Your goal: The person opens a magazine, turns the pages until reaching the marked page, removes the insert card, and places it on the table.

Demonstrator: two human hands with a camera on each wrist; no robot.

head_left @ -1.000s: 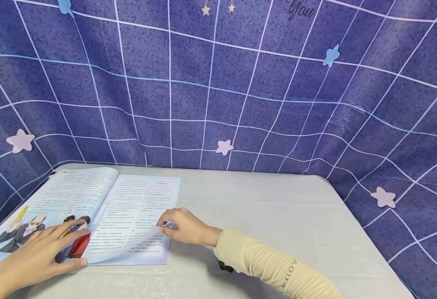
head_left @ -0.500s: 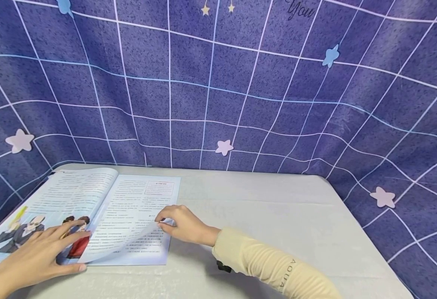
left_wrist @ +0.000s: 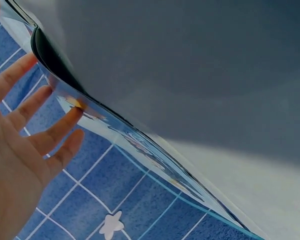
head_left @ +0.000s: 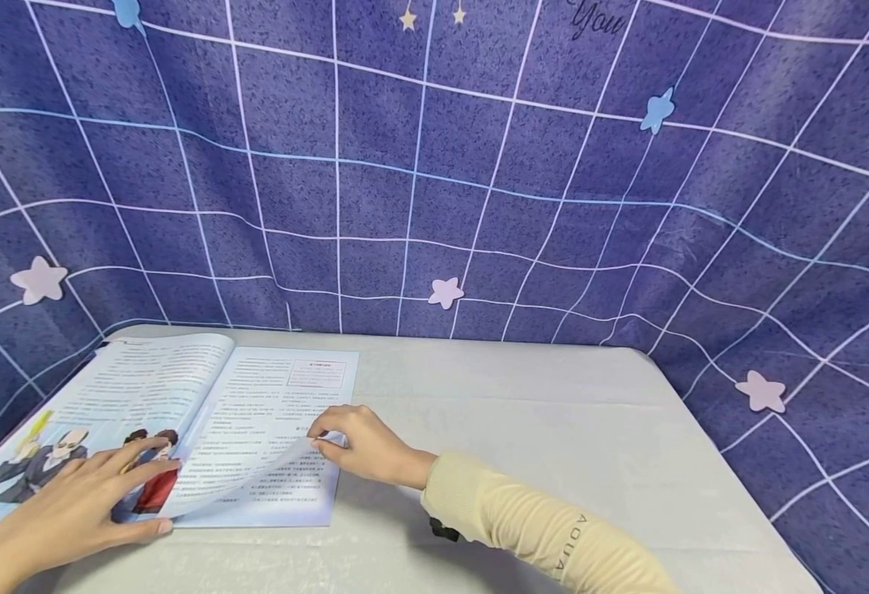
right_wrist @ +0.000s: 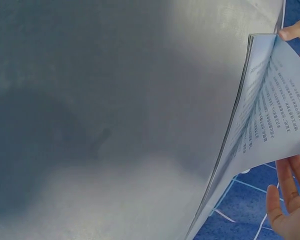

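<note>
An open book (head_left: pixel 263 388) with printed text and coloured drawings lies at the left of the table. My left hand (head_left: pixel 100 503) rests on the illustrated lower part of the left page (head_left: pixel 159 371), fingers spread, thumb at the bottom by the fold. Between thumb and forefinger, my right hand (head_left: pixel 370 445) pinches the outer edge of a right-hand page (head_left: pixel 256 483), whose lower corner curls up off the sheets beneath. In the right wrist view, this raised page (right_wrist: pixel 285 110) stands away from the book, with my right hand (right_wrist: pixel 292 200) beside it.
A pale grey cloth covers the table (head_left: pixel 523 429). Behind and to the sides hangs a purple-blue curtain (head_left: pixel 375 206) with a grid and star pattern. A cream sleeve (head_left: pixel 538 528) covers the right forearm.
My right hand has shifted slightly left and upward, and the page corner it pinches curls higher. My left hand has stayed nearly still on the left page.
</note>
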